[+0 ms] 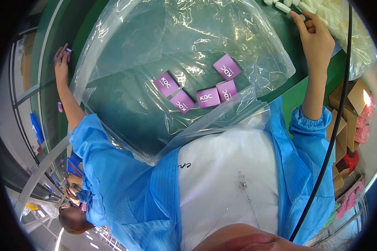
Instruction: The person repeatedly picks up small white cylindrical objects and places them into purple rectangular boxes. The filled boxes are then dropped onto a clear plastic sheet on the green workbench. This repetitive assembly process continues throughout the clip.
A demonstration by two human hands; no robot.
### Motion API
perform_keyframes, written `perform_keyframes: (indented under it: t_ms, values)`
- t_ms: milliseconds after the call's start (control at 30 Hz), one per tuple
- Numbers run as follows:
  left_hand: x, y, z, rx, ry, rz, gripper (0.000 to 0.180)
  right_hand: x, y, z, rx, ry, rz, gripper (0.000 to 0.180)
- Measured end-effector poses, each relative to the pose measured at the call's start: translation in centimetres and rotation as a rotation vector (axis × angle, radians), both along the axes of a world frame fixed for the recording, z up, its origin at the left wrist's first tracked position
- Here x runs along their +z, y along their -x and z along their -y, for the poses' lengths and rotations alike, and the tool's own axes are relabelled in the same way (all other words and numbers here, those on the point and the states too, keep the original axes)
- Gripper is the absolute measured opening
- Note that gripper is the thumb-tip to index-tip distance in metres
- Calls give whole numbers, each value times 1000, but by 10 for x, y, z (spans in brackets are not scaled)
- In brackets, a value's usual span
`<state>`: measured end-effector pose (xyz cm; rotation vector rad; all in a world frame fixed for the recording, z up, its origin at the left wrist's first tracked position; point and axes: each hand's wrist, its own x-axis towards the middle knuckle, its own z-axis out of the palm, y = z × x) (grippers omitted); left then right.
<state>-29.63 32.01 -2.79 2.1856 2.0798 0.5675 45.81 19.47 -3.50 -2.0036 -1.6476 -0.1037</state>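
My left hand (pixel 61 62) reaches far out to the left over the green surface. Its fingers close round a small purple piece (pixel 68 55), whose exact kind is too small to make out. At the upper right, my right hand (pixel 317 39) bends its fingers and thumb on a white plastic tube (pixel 301 17) at the edge of a heap of similar white tubes (pixel 312 6). Between my arms lies a large clear plastic bag (pixel 130 77). Several small purple boxes sit in the middle of it, among them one box (pixel 166 84) at left and another box (pixel 227 67) at upper right.
Another small purple piece (pixel 60 107) lies on the green belt (pixel 56 83) at left. A black cable (pixel 341 104) hangs down the right side. Open cardboard boxes (pixel 341 129) and pink bundles (pixel 362 131) stand at right. A co-worker (pixel 73 219) is at lower left.
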Motion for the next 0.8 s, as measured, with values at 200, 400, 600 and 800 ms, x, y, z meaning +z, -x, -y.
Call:
perform_keyframes:
  t_ms: [200, 400, 600, 800]
  values:
    - [35, -221, 44, -166, -594, -124, 32, -9, -8, 2, -24, -17, 87, 24]
    - [45, -431, 146, -1153, 92, 208, 33, 16, 17, 21, -9, 12, -12, 19]
    - [44, -451, 146, -1084, 154, 82, 33, 41, 51, 55, 318, -167, -463, 17]
    - [45, -423, 144, -907, 366, 301, 32, 42, 97, 75, 650, -135, -723, 25]
